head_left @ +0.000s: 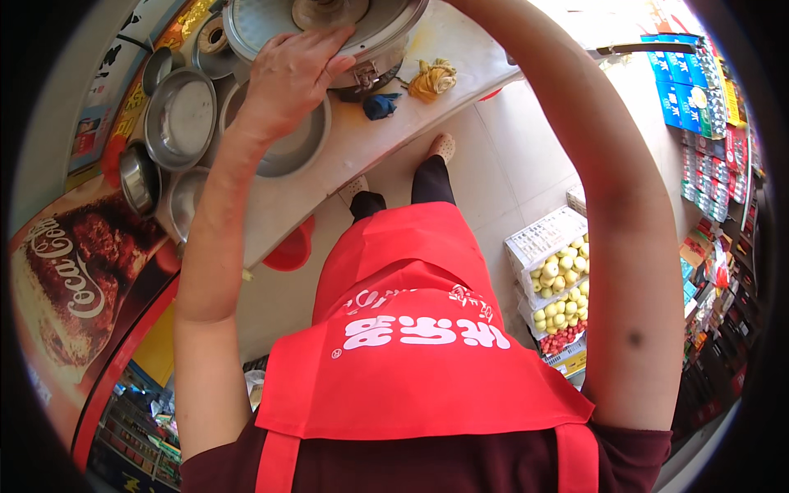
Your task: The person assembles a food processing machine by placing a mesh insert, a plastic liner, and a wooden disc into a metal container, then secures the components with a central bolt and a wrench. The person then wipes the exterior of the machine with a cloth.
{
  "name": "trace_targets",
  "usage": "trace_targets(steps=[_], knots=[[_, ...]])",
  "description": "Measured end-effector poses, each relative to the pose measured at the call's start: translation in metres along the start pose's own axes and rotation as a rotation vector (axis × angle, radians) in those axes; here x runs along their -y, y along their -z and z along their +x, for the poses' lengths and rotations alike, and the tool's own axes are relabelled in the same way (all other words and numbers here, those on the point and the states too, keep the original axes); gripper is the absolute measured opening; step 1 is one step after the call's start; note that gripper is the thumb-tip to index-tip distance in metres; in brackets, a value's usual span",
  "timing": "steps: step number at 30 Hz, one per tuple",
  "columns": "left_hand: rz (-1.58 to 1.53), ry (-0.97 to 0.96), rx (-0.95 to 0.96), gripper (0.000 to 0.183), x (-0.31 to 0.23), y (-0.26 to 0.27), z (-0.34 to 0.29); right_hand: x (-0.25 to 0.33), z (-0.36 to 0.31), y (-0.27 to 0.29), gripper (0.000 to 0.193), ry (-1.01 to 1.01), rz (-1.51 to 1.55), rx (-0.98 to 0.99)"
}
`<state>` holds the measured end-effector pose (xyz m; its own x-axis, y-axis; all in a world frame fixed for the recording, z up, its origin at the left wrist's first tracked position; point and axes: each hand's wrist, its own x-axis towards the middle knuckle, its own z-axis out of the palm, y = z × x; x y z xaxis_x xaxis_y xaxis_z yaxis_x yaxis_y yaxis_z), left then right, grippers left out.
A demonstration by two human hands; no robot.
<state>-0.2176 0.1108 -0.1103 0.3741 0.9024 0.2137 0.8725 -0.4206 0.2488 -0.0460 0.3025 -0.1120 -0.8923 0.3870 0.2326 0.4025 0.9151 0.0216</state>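
Observation:
My left hand (297, 80) lies at the near left rim of a round metal machine (403, 23) with a wide basin and a raised middle part. Its fingers are stretched out and the thumb stands apart; I see nothing held in it. The top edge of the picture cuts the machine off. My right forearm reaches up past that edge, so my right hand is out of sight. Beside the machine's base lie a crumpled blue cloth (380, 106) and a knotted yellow cloth (432, 80). Below my left wrist, partly covered by it, sits a wide shallow metal pan (306, 141).
Several metal bowls (181, 119) crowd the left end of the white counter (362, 135). A red basin (292, 246) stands below its edge. Crates of pale green fruit (562, 271) sit on the floor at right. Shelves of packaged goods (686, 86) line the right side.

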Motion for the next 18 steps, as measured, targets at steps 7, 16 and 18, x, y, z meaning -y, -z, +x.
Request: trace_targets(steps=[7, 16, 18], knots=[[0.061, 0.107, -0.134, 0.035, -0.023, -0.014, 0.006, -0.018, 0.018, 0.003, 0.015, 0.126, 0.037, -0.007], [0.041, 0.351, -0.236, 0.026, -0.057, -0.022, 0.026, 0.029, -0.020, -0.015, 0.033, -0.165, -0.224, -0.113], [0.039, 0.423, -0.224, 0.022, -0.065, -0.028, 0.033, 0.050, -0.026, -0.015, 0.028, -0.237, -0.171, -0.158]])
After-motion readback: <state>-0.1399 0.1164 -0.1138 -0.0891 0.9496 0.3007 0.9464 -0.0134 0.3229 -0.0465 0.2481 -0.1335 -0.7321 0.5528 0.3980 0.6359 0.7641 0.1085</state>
